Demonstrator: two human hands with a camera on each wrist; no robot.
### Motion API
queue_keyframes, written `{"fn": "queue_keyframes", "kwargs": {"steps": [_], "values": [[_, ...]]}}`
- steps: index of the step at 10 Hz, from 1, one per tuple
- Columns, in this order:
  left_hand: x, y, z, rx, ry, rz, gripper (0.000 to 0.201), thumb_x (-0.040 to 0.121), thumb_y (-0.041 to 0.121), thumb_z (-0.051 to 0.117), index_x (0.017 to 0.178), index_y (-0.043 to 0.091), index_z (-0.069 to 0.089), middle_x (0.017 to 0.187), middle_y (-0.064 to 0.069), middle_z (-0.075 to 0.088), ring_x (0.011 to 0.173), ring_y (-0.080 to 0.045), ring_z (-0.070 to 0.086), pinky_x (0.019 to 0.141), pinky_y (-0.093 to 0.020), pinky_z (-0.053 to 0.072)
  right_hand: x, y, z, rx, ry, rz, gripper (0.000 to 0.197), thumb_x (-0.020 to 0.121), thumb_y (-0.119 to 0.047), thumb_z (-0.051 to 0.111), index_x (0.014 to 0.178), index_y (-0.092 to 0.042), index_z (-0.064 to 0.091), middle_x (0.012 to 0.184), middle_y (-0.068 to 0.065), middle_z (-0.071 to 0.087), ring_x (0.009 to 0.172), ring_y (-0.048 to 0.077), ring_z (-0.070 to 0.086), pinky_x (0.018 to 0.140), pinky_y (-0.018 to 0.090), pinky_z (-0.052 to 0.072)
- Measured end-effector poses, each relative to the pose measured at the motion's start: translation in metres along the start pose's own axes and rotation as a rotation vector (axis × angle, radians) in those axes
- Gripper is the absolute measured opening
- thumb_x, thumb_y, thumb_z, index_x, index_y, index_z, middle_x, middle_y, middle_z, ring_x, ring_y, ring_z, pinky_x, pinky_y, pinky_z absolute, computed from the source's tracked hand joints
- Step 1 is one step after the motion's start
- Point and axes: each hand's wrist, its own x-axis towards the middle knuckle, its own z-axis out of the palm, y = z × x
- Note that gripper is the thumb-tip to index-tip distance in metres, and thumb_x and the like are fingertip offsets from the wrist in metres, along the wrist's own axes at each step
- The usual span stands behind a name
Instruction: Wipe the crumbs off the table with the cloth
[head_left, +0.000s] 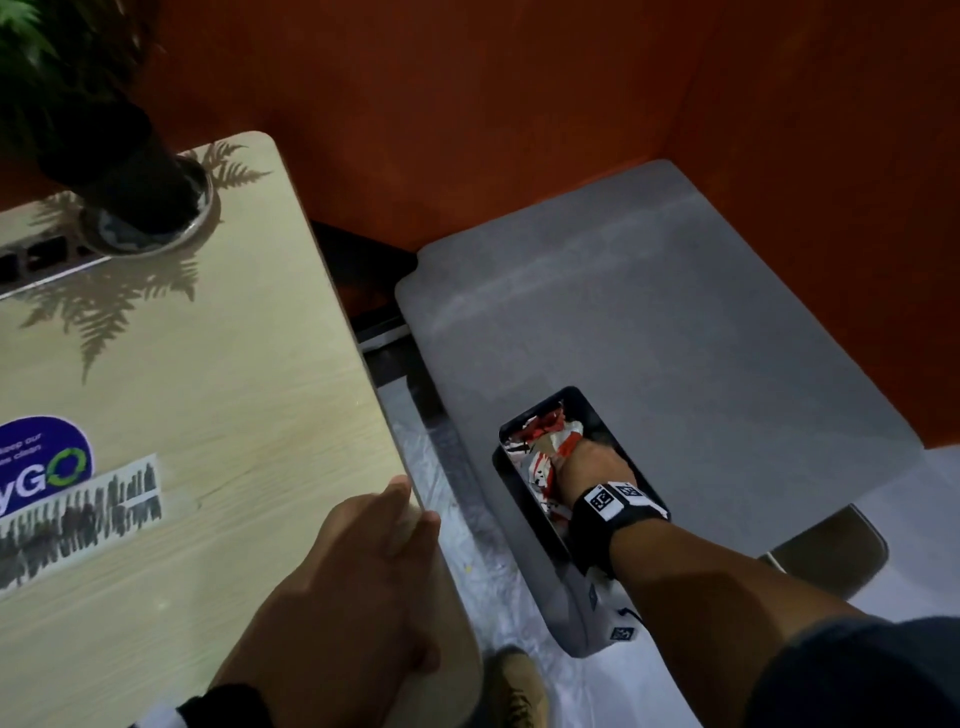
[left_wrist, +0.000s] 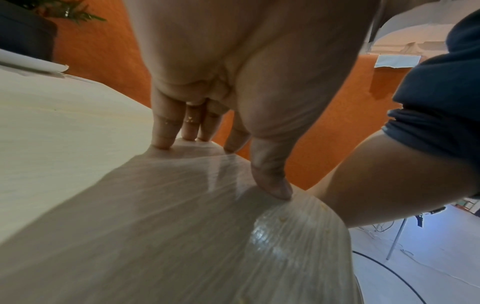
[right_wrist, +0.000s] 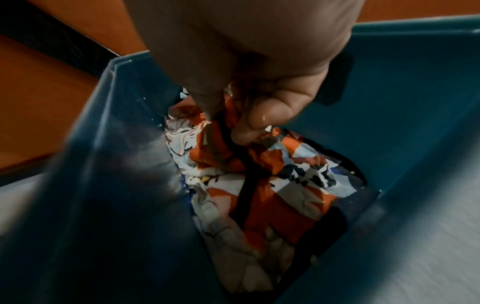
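On the light wooden table (head_left: 218, 395) my left hand (head_left: 415, 501) rests at the right edge. Its straight fingertips (left_wrist: 162, 142) and thumb press on the table (left_wrist: 64, 127). A few yellow crumbs (left_wrist: 281, 219) lie by the thumb near the rounded corner. To the right, my right hand (head_left: 566, 460) reaches into a dark blue bin (head_left: 522, 512) on a grey bench. Its thumb and fingers pinch a crumpled orange, white and black patterned cloth (head_left: 535, 447). In the right wrist view the right hand (right_wrist: 226, 125) grips the cloth (right_wrist: 272, 195) near the bottom of the bin (right_wrist: 116, 185).
A potted fern (head_left: 140, 192) in a metal ring stands at the table's far end beside a socket strip (head_left: 31, 260). A purple sticker (head_left: 41, 457) is on the left. The grey bench (head_left: 675, 312) backs onto an orange wall (head_left: 467, 104). My shoe (head_left: 519, 686) is on the pale floor.
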Motion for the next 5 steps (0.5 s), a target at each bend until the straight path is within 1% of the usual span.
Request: {"fn": "queue_keyframes", "kwargs": {"steps": [1,2,3,4,5], "values": [[0.011,-0.004,0.018,0.165,0.063,-0.043,0.111,0.032,0.06,0.082,0.13,0.014,0.057,0.132,-0.016,0.058,0.123,-0.023,0.04,0.097,-0.022,0.044,-0.002,-0.006,-0.001,-0.01,-0.063,-0.009,0.066,0.087,-0.055,0.035,0.135,-0.012,0.049,0.123,0.015,0.068,0.112,0.036,0.064,0.102,0.042,0.045],[0.012,0.005,0.007,0.294,0.014,-0.029,0.104,0.026,0.069,0.077,0.113,0.012,0.07,0.125,-0.021,0.063,0.112,-0.028,0.042,0.07,-0.035,0.06,-0.005,-0.01,-0.004,-0.05,-0.117,-0.002,0.062,0.086,-0.056,0.039,0.129,-0.013,0.05,0.123,0.015,0.067,0.112,0.037,0.064,0.1,0.044,0.045],[0.012,0.011,0.0,0.378,0.026,-0.001,0.103,0.022,0.07,0.08,0.107,0.013,0.073,0.117,-0.02,0.068,0.103,-0.027,0.045,0.07,-0.028,0.057,-0.021,-0.013,-0.022,-0.138,-0.09,-0.093,0.051,0.08,-0.054,0.046,0.113,-0.02,0.062,0.109,0.007,0.072,0.098,0.033,0.068,0.085,0.038,0.052],[0.002,0.017,-0.008,0.403,0.071,0.035,0.103,0.028,0.07,0.08,0.115,0.014,0.069,0.123,-0.017,0.064,0.107,-0.029,0.056,0.08,-0.026,0.055,-0.063,-0.024,-0.058,-0.147,0.019,-0.195,0.036,0.086,-0.046,0.049,0.1,-0.018,0.068,0.102,0.007,0.073,0.093,0.032,0.068,0.08,0.034,0.051],[0.001,0.023,-0.018,0.265,0.064,-0.01,0.097,0.057,0.053,0.081,0.138,0.014,0.045,0.142,-0.012,0.042,0.127,-0.032,0.044,0.095,-0.038,0.05,-0.11,-0.047,-0.1,-0.159,0.137,-0.33,0.029,0.088,-0.039,0.053,0.102,-0.018,0.067,0.106,0.011,0.07,0.097,0.034,0.065,0.079,0.034,0.049]]}}
